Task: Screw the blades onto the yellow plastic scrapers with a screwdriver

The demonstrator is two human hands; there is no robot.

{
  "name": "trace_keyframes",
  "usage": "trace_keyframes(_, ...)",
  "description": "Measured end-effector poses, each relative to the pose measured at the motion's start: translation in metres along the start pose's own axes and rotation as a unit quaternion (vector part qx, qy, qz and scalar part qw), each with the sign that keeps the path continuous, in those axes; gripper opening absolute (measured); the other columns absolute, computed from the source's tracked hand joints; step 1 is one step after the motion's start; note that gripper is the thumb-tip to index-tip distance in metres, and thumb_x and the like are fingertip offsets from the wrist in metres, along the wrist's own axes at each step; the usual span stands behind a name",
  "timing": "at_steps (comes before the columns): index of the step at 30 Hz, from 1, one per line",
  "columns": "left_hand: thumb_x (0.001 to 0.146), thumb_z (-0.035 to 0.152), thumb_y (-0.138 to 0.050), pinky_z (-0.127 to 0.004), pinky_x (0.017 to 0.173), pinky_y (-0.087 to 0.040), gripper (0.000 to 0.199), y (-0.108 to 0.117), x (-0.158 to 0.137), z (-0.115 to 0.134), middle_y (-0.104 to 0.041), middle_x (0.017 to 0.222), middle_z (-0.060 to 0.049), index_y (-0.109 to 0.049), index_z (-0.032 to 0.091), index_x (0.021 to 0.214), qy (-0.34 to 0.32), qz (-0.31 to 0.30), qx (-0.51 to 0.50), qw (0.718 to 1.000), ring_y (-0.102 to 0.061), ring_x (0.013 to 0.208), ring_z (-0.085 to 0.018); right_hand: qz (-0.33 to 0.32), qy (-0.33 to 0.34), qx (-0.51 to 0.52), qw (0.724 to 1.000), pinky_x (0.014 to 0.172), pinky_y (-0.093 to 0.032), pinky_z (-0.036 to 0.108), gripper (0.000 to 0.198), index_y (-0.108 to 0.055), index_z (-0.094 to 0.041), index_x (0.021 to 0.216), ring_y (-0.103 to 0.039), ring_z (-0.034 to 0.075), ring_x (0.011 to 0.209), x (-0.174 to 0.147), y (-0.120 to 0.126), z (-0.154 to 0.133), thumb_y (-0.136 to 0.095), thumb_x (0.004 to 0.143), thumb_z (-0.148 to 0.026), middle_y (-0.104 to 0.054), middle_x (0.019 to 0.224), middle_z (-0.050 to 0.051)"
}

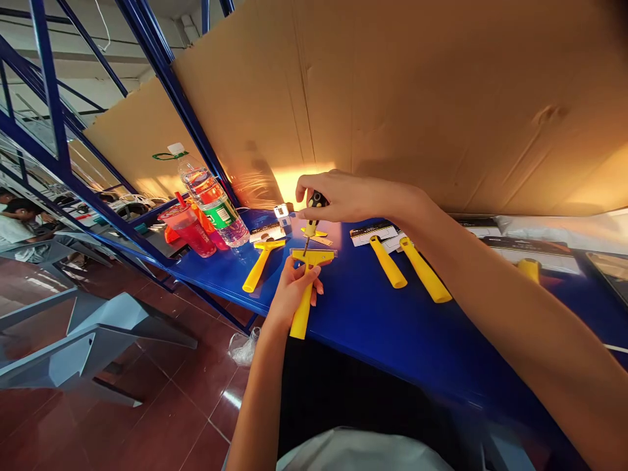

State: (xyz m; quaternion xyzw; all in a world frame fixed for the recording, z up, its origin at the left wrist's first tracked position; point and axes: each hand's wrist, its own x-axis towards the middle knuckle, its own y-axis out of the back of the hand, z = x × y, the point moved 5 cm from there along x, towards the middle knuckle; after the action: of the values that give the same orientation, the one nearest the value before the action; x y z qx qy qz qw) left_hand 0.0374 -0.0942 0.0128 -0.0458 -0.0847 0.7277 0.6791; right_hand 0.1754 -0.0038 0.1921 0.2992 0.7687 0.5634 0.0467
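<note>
In my left hand (294, 288) is a yellow scraper (301, 314), its handle toward me and its wide head with a clear edge facing the back of the table. My right hand (328, 199) is closed round the black and yellow handle of a screwdriver (311, 226). The screwdriver stands nearly upright, its shaft coming down onto the scraper's head; whether its tip sits in a screw is too small to tell. Left of my left hand lies another yellow scraper (260, 265). Two yellow handles (389, 261) (424, 271) lie to the right, beneath my right forearm.
A large water bottle (216, 203) and a red drink cup (191, 229) stand at the blue table's (363, 320) left end. Printed cards (375, 232) and a small white box (282, 214) lie toward the cardboard wall (392, 98). A grey chair (108, 333) stands left; people sit beyond.
</note>
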Motion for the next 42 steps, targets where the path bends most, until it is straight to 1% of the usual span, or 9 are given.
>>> trace_keyframes(4,0.08,0.046,-0.096,-0.022,0.039,-0.046,0.062,-0.0002,0.0006,-0.0012,-0.081,0.126,-0.012,-0.05,0.024,0.117,-0.004,-0.006,-0.006,1.0,-0.065,0.056,-0.01,-0.007,0.012,0.019,1.0,0.071,-0.04,0.036,0.042,-0.061,-0.025,0.127,-0.058,0.023,0.086,0.0,-0.0014,-0.0007,-0.079,0.09,-0.035,-0.072,0.108,0.006)
trace_keyframes(8,0.081,0.045,-0.095,-0.021,0.039,-0.046,0.061,-0.0001,0.001,-0.0022,-0.08,0.128,-0.013,-0.051,0.023,0.118,-0.003,-0.008,-0.005,1.0,-0.066,0.058,-0.01,0.005,0.008,0.007,1.0,0.072,-0.04,0.036,0.032,-0.063,-0.023,0.119,-0.058,0.023,0.086,0.0006,-0.0006,0.0001,-0.075,0.094,-0.038,-0.072,0.107,0.008)
trace_keyframes(11,0.083,0.046,-0.094,-0.021,0.04,-0.047,0.06,-0.0006,0.0005,-0.0013,-0.08,0.129,-0.014,-0.051,0.023,0.118,-0.003,-0.008,-0.001,1.0,-0.066,0.059,-0.01,-0.005,0.027,0.017,0.999,0.074,-0.041,0.036,0.035,-0.065,-0.024,0.12,-0.059,0.023,0.089,0.0003,-0.0009,-0.0033,-0.079,0.091,-0.037,-0.073,0.111,0.007)
trace_keyframes(14,0.082,0.046,-0.093,-0.021,0.04,-0.047,0.059,-0.0016,-0.0002,-0.0001,-0.08,0.129,-0.014,-0.051,0.023,0.117,-0.003,-0.009,0.0,1.0,-0.066,0.059,-0.01,0.002,0.008,0.0,1.0,0.074,-0.042,0.038,0.03,-0.067,-0.023,0.116,-0.06,0.025,0.089,-0.0001,0.0011,-0.0029,-0.075,0.095,-0.043,-0.073,0.107,0.008)
trace_keyframes(16,0.082,0.046,-0.094,-0.022,0.04,-0.046,0.058,-0.0016,-0.0004,-0.0001,-0.081,0.128,-0.014,-0.052,0.023,0.115,-0.001,-0.006,0.001,1.0,-0.067,0.059,-0.01,-0.008,0.006,-0.004,1.0,0.075,-0.042,0.038,0.026,-0.069,-0.023,0.114,-0.061,0.025,0.088,-0.0003,0.0009,-0.0025,-0.073,0.095,-0.04,-0.073,0.106,0.008)
trace_keyframes(26,0.083,0.046,-0.094,-0.022,0.041,-0.047,0.059,-0.0001,-0.0007,-0.002,-0.081,0.126,-0.013,-0.053,0.022,0.119,0.002,-0.007,-0.001,1.0,-0.068,0.06,-0.011,-0.024,0.023,0.019,0.999,0.075,-0.045,0.037,0.042,-0.066,-0.025,0.128,-0.062,0.025,0.092,-0.0004,-0.0021,0.001,-0.077,0.089,-0.036,-0.074,0.119,0.008)
trace_keyframes(30,0.083,0.046,-0.094,-0.022,0.041,-0.046,0.06,-0.0007,-0.001,-0.0014,-0.081,0.127,-0.014,-0.052,0.022,0.119,0.002,-0.008,-0.002,1.0,-0.068,0.06,-0.011,-0.013,0.014,0.011,1.0,0.073,-0.044,0.038,0.032,-0.067,-0.023,0.12,-0.061,0.024,0.089,-0.0002,-0.0014,0.0018,-0.074,0.092,-0.038,-0.074,0.113,0.01)
trace_keyframes(34,0.082,0.047,-0.094,-0.022,0.041,-0.046,0.062,-0.0005,-0.0007,-0.0012,-0.082,0.126,-0.016,-0.052,0.022,0.12,0.004,-0.006,0.0,1.0,-0.067,0.057,-0.011,-0.016,0.044,0.024,0.999,0.075,-0.045,0.038,0.033,-0.068,-0.024,0.119,-0.062,0.024,0.091,0.0007,-0.0016,0.0004,-0.077,0.089,-0.036,-0.075,0.116,0.009)
trace_keyframes(42,0.083,0.047,-0.094,-0.022,0.04,-0.045,0.059,-0.0001,-0.0005,-0.0023,-0.082,0.127,-0.015,-0.051,0.022,0.116,-0.001,-0.004,-0.004,1.0,-0.067,0.057,-0.01,-0.015,0.008,0.011,1.0,0.073,-0.043,0.038,0.032,-0.067,-0.024,0.117,-0.062,0.025,0.089,0.0003,-0.0008,0.0006,-0.077,0.09,-0.038,-0.075,0.111,0.009)
